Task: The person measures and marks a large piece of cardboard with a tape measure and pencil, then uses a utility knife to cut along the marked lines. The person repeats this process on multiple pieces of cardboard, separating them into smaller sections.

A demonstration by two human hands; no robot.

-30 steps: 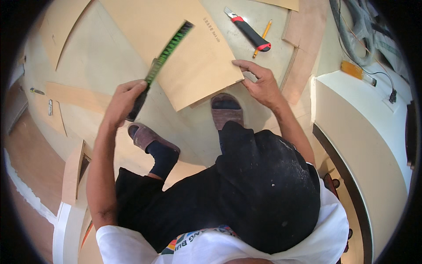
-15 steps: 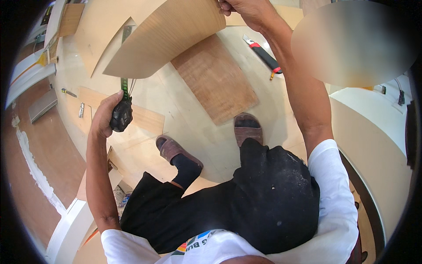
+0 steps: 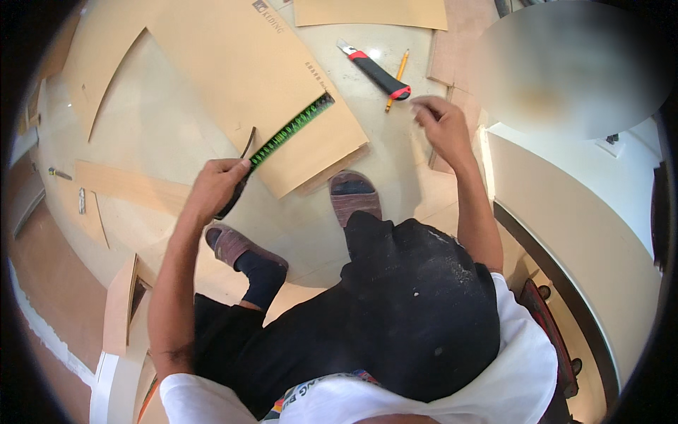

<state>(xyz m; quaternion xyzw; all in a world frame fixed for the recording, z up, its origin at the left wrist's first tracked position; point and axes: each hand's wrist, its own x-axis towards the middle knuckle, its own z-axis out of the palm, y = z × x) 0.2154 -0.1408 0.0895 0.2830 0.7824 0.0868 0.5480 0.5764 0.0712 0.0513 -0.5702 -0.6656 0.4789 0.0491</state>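
Note:
My left hand is closed around a tape measure, its dark case mostly hidden behind my fingers. From it the green tape blade runs up and right across a tan veneer sheet, ending near the sheet's right edge. The sheet lies flat, and a strip of a wooden board shows under its near edge. My right hand hovers right of the sheet, fingers loosely bent, slightly blurred, with nothing visible in them. Nearest to it are a black-and-red utility knife, blade out, and a yellow pencil.
Another tan sheet lies at the far edge. Offcut strips and a small metal piece are on the floor at left. My sandalled feet stand close to the sheet's near edge. A curved pale panel borders the right.
The veneer sheet, held up and bent before, now lies flat over the board. My right hand has let go of it and come nearer. My left hand moved right with the tape measure.

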